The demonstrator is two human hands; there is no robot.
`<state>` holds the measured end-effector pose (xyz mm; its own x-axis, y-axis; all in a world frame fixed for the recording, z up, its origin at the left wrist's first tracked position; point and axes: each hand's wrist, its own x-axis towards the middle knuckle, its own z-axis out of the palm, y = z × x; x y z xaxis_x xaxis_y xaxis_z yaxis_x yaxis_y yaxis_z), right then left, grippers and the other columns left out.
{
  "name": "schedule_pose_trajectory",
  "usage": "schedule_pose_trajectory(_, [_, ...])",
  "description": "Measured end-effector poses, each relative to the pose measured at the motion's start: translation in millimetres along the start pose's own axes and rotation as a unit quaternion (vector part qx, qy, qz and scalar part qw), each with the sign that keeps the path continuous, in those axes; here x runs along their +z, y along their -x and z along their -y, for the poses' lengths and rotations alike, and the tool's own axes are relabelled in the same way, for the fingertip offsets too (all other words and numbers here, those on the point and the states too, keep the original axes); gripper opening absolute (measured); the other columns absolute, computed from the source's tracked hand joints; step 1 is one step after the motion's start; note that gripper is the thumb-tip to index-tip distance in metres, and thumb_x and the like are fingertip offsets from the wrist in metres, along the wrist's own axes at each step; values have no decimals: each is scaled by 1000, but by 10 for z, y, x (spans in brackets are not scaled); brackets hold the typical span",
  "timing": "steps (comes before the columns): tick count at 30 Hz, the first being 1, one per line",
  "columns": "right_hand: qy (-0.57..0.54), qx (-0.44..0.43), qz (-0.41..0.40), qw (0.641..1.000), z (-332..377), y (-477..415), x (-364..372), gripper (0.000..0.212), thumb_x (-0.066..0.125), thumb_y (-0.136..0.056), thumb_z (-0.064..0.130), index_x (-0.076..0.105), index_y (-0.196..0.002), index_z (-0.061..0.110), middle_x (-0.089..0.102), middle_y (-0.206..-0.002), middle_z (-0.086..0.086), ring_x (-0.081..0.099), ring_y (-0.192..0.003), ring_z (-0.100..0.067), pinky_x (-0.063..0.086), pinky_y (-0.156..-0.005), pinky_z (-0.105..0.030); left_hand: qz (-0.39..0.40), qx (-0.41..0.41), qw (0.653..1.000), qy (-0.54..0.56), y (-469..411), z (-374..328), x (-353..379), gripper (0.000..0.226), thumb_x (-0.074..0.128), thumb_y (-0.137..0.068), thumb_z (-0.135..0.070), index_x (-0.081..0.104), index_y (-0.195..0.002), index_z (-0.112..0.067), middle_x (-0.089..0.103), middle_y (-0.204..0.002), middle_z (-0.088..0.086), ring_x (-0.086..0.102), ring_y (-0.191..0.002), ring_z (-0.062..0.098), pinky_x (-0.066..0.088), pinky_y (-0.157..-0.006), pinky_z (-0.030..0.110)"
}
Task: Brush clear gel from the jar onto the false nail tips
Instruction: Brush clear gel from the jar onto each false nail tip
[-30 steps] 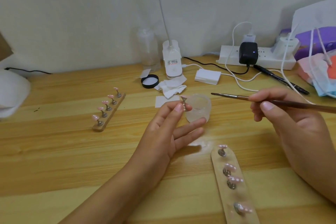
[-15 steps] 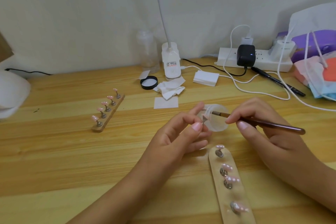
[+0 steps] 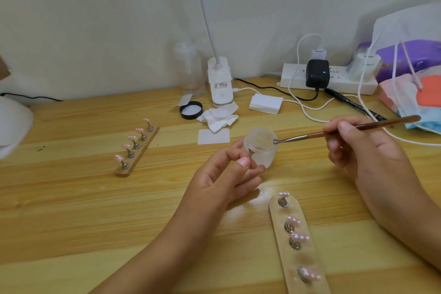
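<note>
- A person's right hand [image 3: 365, 153] holds a brown-handled brush [image 3: 310, 135], its tip at the rim of an open frosted jar [image 3: 265, 157].
- The left hand [image 3: 222, 181] pinches a pink nail tip [image 3: 254, 150] on its small stand, just in front of the jar.
- A wooden strip [image 3: 143, 153] at left and a second strip [image 3: 307, 258] nearest the camera carry more pink tips.

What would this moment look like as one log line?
left hand: pinches small metal stand with pink nail tip | right hand: holds brown brush, bristles at frosted clear jar rim
</note>
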<state>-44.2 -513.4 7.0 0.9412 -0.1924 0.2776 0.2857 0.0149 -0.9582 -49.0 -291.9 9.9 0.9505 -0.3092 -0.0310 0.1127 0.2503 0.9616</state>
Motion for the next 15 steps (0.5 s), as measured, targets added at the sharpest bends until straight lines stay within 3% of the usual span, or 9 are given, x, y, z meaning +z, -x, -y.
schedule_pose_trajectory(3, [3, 19, -6, 1000, -40, -15, -27, 37, 46, -103, 18, 72, -80, 32, 57, -65, 10, 50, -63, -3, 44, -57, -13, -8, -8, 1000, 4, -6, -6, 9, 11, 67, -78, -36, 69, -76, -25, 47, -141, 16, 68, -108, 25, 55, -90, 30])
schedule_pose_trajectory(10, [-35, 7, 2, 999, -30, -17, -54, 18, 56, -88, 36, 73, -87, 29, 61, -71, 8, 55, -69, -5, 48, -62, -15, -25, -18, 1000, 8, -19, -5, 16, 12, 61, -81, -29, 69, -73, -25, 50, -139, 14, 69, -105, 24, 56, -87, 29])
schedule_pose_trajectory(13, [-39, -2, 28, 999, -12, -3, -48, 23, 64, -86, 46, 73, -95, 27, 64, -74, 4, 60, -73, -8, 50, -63, -17, -34, -13, 999, -5, -24, 14, 13, 10, 65, -79, -32, 70, -73, -26, 54, -137, 8, 71, -100, 20, 57, -84, 29])
schedule_pose_trajectory(15, [-32, -2, 32, 999, -3, -1, -37, 35, 68, -81, 57, 73, -97, 25, 66, -76, 0, 62, -74, -10, 51, -64, -17, -52, 2, 998, -35, -19, 7, 9, 13, 69, -71, -40, 71, -75, -28, 62, -124, -5, 69, -83, 10, 57, -73, 25])
